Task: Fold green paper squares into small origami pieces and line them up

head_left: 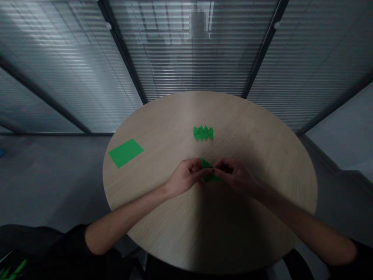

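Two hands above a round wooden table point(256, 144). Well out beyond the left hand point(185, 178) lies a flat green paper sheet point(126, 153). The left hand's curled fingers pinch a folded green paper piece point(207, 166) against the closed, gripping right hand point(234, 177). Directly ahead of both hands lies a pleated green paper strip point(203, 133).

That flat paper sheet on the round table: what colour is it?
Plain bright green, as the head view shows on the paper sheet.
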Demonstrator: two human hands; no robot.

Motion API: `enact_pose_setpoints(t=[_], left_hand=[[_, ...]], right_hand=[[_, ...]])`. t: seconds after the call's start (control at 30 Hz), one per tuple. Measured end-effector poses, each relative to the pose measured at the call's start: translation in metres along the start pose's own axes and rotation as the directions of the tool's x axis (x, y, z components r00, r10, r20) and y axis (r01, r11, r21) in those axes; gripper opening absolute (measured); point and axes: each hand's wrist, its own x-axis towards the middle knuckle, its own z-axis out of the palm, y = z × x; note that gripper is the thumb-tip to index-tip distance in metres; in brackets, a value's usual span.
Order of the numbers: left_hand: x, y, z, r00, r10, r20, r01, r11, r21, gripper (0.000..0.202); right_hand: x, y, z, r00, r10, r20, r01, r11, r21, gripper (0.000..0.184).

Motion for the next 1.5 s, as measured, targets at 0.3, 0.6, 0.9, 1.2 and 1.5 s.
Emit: enact_pose_setpoints(t=[0.3, 0.6, 0.9, 1.2, 1.5], left_hand=[[0.002, -0.002, -0.002, 0.991, 0.003, -0.133, -0.019, 0.993, -0.115, 0.031], [0.003, -0.004, 0.0, 0.994, 0.022, -0.111, -0.034, 0.994, -0.108, 0.038], [0.003, -0.004, -0.003, 0.992, -0.012, -0.126, 0.006, 0.999, -0.044, 0.039], [0.002, -0.007, -0.002, 0.981, 0.091, -0.171, -0.057, 0.979, 0.195, 0.027], [-0.015, -0.009, -0.008, 0.878, 0.47, 0.091, -0.357, 0.518, 0.778, 0.022]], right_hand=[[0.001, 0.001, -0.001, 0.999, 0.033, 0.02, -0.034, 0.999, 0.026, 0.035], [0.001, 0.0, 0.002, 0.997, 0.073, 0.017, -0.073, 0.997, 0.033, 0.034], [0.001, -0.002, 0.003, 0.993, 0.113, 0.025, -0.114, 0.992, 0.047, 0.034], [0.002, 0.003, 0.002, 1.0, 0.008, -0.008, -0.01, 0.974, -0.227, 0.023], [0.005, 0.011, 0.002, 0.993, -0.106, -0.046, 0.049, 0.747, -0.663, 0.019]])
